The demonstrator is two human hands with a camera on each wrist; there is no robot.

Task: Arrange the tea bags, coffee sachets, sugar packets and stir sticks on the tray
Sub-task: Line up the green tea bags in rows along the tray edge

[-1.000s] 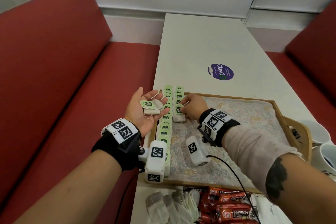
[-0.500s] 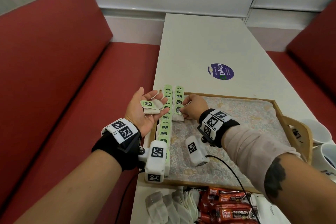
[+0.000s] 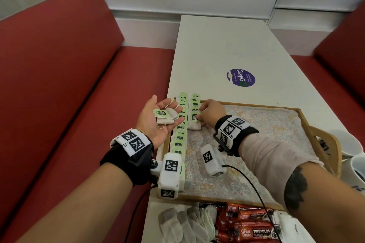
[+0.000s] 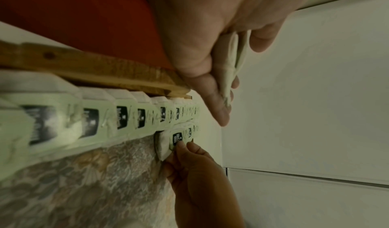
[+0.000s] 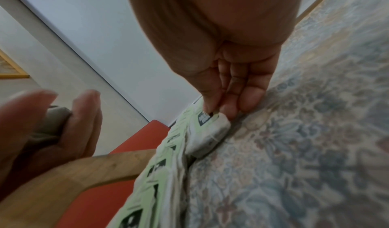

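Left hand [image 3: 158, 122] is held palm up just outside the left edge of the wooden tray [image 3: 324, 140], fingers relaxed and nearly straight, with a couple of spare tea bags [image 3: 165, 116] lying loose in the palm. Right hand [image 3: 210, 113] is over the tray's far left corner; thumb and fingertips [image 5: 212, 103] pinch the green tag of the nearest tea bag [image 3: 194, 121] of the second row, which lies on the tray's patterned liner [image 3: 256, 136]. First row of tea bags [image 3: 180, 130] runs along the tray's left edge, far corner to near corner; the shorter second row lies touching it on the inner side. On the desk [image 3: 227, 45], beside the tray's near edge, lie untagged tea bags [image 3: 183, 223] and red coffee sachets [image 3: 248, 225]. White cups [image 3: 353, 156] stand beyond the tray's right handle.
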